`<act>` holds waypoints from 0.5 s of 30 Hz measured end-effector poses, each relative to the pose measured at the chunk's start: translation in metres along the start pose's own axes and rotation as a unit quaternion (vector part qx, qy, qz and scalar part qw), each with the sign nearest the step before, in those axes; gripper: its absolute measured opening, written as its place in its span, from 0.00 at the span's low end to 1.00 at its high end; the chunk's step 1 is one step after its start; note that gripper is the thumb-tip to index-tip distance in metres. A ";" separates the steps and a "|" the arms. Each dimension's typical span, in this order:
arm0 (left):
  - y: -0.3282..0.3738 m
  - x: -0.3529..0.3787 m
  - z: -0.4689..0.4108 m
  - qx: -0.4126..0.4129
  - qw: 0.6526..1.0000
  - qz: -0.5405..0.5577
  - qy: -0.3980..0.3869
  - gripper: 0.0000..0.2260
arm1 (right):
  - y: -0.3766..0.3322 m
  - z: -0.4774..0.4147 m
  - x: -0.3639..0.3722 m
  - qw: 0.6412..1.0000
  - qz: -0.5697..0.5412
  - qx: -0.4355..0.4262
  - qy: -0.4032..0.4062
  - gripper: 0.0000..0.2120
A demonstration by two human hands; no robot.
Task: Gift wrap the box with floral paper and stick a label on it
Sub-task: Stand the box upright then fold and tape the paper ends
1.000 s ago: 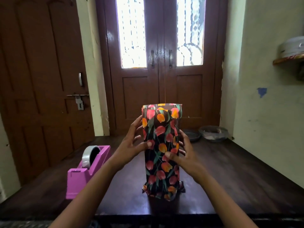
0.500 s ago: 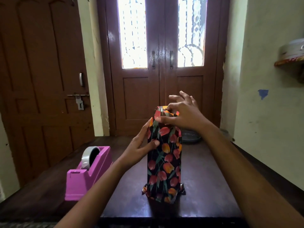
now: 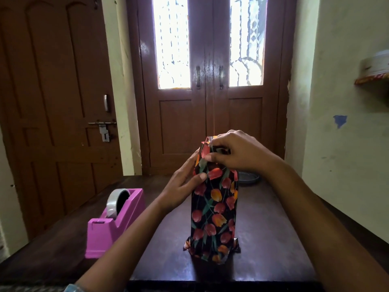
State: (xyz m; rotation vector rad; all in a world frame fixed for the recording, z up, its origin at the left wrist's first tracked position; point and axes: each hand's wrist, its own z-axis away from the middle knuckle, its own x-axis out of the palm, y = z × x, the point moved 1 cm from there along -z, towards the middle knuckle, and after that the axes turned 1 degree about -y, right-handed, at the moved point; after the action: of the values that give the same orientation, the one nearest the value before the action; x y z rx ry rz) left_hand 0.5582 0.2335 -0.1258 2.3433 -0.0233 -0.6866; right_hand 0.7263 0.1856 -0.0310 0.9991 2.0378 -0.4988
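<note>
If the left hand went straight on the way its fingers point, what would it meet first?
The wrapped box: the left hand touches its side. Further up, probably the right hand pinching its top; depth is unclear.

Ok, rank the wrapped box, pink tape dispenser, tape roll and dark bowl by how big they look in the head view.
1. wrapped box
2. pink tape dispenser
3. tape roll
4. dark bowl, unsure: only a sliver shows behind the box, and it lies farther from the camera.
</note>
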 end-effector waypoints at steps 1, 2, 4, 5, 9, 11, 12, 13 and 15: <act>0.000 0.001 -0.001 0.005 1.000 -0.007 -0.003 0.28 | -0.001 0.002 0.000 1.000 0.007 0.000 0.005 0.13; 0.001 0.002 -0.002 0.013 1.000 -0.016 -0.006 0.27 | -0.002 0.004 -0.001 1.000 0.009 0.002 0.002 0.12; 0.002 0.004 -0.004 0.032 0.999 -0.042 -0.010 0.26 | -0.003 0.006 -0.002 1.000 0.006 0.004 -0.009 0.10; 0.003 0.005 -0.006 0.035 0.998 -0.057 -0.013 0.26 | -0.003 0.007 -0.002 1.000 -0.001 0.005 -0.013 0.10; 0.004 -0.001 -0.013 0.039 0.989 -0.134 -0.040 0.24 | 0.002 0.007 -0.003 0.999 -0.026 0.025 -0.016 0.14; 0.002 -0.006 -0.017 0.054 0.977 -0.198 -0.064 0.24 | 0.004 0.008 -0.005 0.998 -0.044 0.037 0.002 0.16; -0.001 -0.009 -0.019 0.062 0.968 -0.229 -0.078 0.24 | 0.005 0.009 -0.007 0.998 -0.049 0.045 0.014 0.17; -0.004 -0.012 -0.021 0.067 0.960 -0.254 -0.094 0.23 | 0.006 0.011 -0.008 0.997 -0.041 0.054 0.027 0.17; -0.007 -0.018 -0.025 0.077 0.946 -0.290 -0.125 0.21 | 0.007 0.018 -0.008 0.997 0.000 0.066 0.052 0.16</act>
State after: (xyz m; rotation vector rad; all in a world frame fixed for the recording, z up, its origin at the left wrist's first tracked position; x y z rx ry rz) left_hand 0.5537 0.2581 -0.1058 2.4025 0.5371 -1.3052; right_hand 0.7429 0.1750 -0.0357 1.1231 2.1189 -0.5991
